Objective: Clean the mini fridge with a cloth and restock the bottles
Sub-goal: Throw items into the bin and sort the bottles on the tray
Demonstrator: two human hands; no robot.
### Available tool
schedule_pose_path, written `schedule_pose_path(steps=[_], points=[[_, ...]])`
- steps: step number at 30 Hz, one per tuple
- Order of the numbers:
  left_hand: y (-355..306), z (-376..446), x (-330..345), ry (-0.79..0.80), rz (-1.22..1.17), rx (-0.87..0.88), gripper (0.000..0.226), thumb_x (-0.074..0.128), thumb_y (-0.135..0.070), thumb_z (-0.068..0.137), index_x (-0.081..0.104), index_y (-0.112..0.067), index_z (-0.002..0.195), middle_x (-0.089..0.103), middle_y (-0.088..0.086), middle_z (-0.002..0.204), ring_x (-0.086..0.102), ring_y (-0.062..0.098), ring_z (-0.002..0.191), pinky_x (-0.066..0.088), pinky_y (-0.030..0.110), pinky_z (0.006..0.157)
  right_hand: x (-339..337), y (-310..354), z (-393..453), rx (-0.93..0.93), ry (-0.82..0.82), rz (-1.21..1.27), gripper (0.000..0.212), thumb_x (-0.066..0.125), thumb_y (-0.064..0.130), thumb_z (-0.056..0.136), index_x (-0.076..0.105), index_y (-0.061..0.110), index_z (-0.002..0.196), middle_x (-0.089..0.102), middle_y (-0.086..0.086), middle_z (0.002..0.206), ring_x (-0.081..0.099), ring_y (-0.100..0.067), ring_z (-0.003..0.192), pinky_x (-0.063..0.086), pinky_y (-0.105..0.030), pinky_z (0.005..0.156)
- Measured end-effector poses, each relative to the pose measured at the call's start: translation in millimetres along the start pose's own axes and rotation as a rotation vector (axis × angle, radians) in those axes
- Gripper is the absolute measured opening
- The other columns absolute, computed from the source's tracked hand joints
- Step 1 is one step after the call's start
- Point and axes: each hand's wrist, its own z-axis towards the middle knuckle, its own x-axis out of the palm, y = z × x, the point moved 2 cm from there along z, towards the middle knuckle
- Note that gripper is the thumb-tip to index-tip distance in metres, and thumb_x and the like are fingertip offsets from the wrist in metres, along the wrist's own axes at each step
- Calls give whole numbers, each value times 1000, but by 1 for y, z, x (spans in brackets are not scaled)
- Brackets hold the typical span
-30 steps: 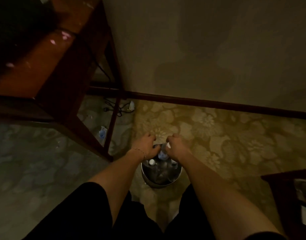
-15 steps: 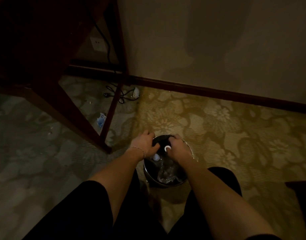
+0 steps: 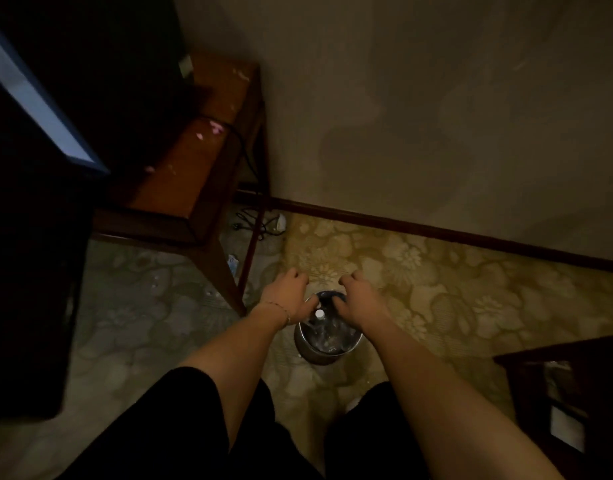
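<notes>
One white-capped bottle [image 3: 319,313] can be counted for certain, standing cap-up inside the single round metal bin [image 3: 308,351] on the carpet [image 3: 436,289]; clear crumpled plastic glints beneath it, which may be more bottles, though the dim light makes a count unsafe. Two bare hands reach down to the bin's far rim. The left hand [image 3: 287,296] (a thin bracelet at its wrist) sits at the rim's left side with fingers curled, the right hand [image 3: 360,295] at the right side likewise curled; each grip looks narrow, but whether either pinches the dark liner at the rim cannot be told. The bottle's cap lies between the two hands, touching neither. To the left of the bin stands one wooden bench [image 3: 201,161], its slanted legs close by the left hand, with a tangle of black cable [image 3: 260,223] on the floor by the wall's skirting. A dark cabinet [image 3: 31,237] fills the left edge, and a second dark piece of furniture [image 3: 568,393] sits at the lower right.
</notes>
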Motion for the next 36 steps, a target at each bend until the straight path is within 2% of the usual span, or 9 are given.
schedule_pose_path(steps=[6, 12, 16, 22, 29, 33, 36], points=[[-24, -105, -116, -39, 37, 25, 57, 51, -56, 90, 48, -19, 134, 43, 3, 134, 48, 25, 121, 50, 42, 91, -106, 84, -95, -17, -90, 22, 47, 61, 35, 95, 53, 15, 136, 46, -3, 133, 55, -24, 114, 53, -40, 88], [-24, -176, -185, -103, 68, -18, 56, 46, -58, 91, 47, -21, 133, 43, 5, 134, 47, 26, 122, 49, 42, 92, -160, 142, -161, -77, -128, -23, 49, 58, 36, 96, 47, 17, 141, 41, 0, 137, 55, -22, 114, 51, -36, 89], [-22, -224, -217, -196, 48, -51, 61, 47, -57, 92, 43, -20, 140, 42, 5, 136, 46, 26, 124, 49, 43, 92, -180, 170, -197, -147, -153, -48, 50, 59, 37, 95, 47, 18, 140, 39, -1, 139, 52, -22, 120, 52, -41, 93], [-5, -317, -226, -231, -13, -111, 53, 50, -54, 93, 46, -22, 135, 42, 3, 132, 47, 26, 120, 50, 45, 96, -174, 221, -258, -304, -160, -75, 44, 62, 36, 95, 50, 18, 133, 40, -1, 135, 53, -23, 119, 51, -38, 92], [50, -417, -229, -307, 9, -228, 50, 48, -58, 92, 48, -23, 127, 44, 2, 125, 51, 23, 109, 52, 41, 85, -148, 303, -311, -494, -125, -101, 36, 63, 36, 94, 54, 20, 124, 43, 1, 125, 56, -23, 112, 54, -41, 87], [96, -464, -242, -317, -14, -272, 50, 47, -58, 91, 47, -24, 128, 44, 2, 127, 52, 24, 112, 50, 42, 91, -131, 363, -334, -578, -110, -117, 42, 66, 34, 93, 53, 21, 131, 43, 3, 128, 57, -19, 110, 54, -36, 88], [137, -492, -255, -368, -69, -305, 53, 54, -56, 88, 49, -26, 132, 46, 0, 126, 51, 22, 114, 52, 43, 92, -120, 411, -346, -602, -103, -119, 46, 67, 32, 92, 52, 24, 134, 44, 5, 128, 56, -14, 109, 55, -32, 87]])
